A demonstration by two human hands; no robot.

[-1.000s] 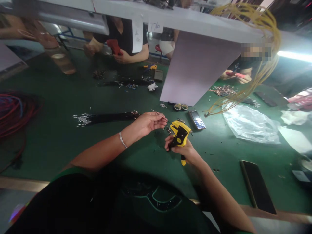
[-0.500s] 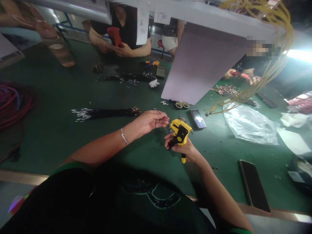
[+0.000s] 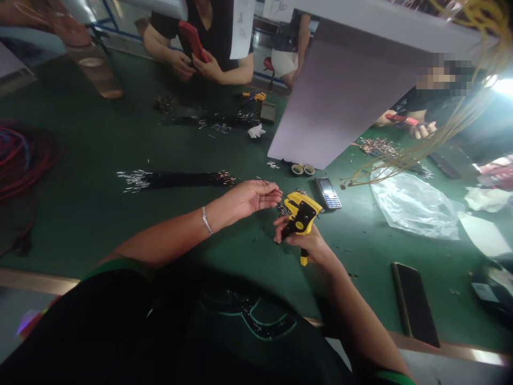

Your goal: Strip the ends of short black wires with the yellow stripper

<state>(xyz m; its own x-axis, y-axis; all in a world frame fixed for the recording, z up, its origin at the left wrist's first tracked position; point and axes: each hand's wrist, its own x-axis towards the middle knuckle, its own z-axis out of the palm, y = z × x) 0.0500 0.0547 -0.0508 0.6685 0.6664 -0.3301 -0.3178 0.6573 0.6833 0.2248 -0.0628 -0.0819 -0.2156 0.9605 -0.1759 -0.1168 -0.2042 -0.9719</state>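
Between thumb and fingers, my left hand [image 3: 258, 197] pinches a thin black wire [image 3: 284, 194], whose end reaches the jaws of a yellow and black wire stripper [image 3: 301, 214]. My right hand [image 3: 304, 240] is wrapped round the tool's handles; whether the jaws bite the wire is too small to tell. A bundle of black wires [image 3: 180, 179] with shiny ends lies left of my left hand. Small metal bits [image 3: 282, 209] are heaped behind the stripper's head, partly hidden by it.
Behind the stripper lie a keypad phone [image 3: 328, 193] and tape rolls [image 3: 302, 170]. A smartphone [image 3: 416, 305] rests near the front edge at right. A clear plastic bag [image 3: 414, 206], red cable coils [image 3: 24, 160] and a pale panel [image 3: 308, 96] stand around. Co-workers hold red tools [image 3: 194, 41] across the table.
The stripper in my right hand has shifted slightly right and tilted. My left hand moved a little right with the wire, whose end is now at the jaws. The view shifted slightly.
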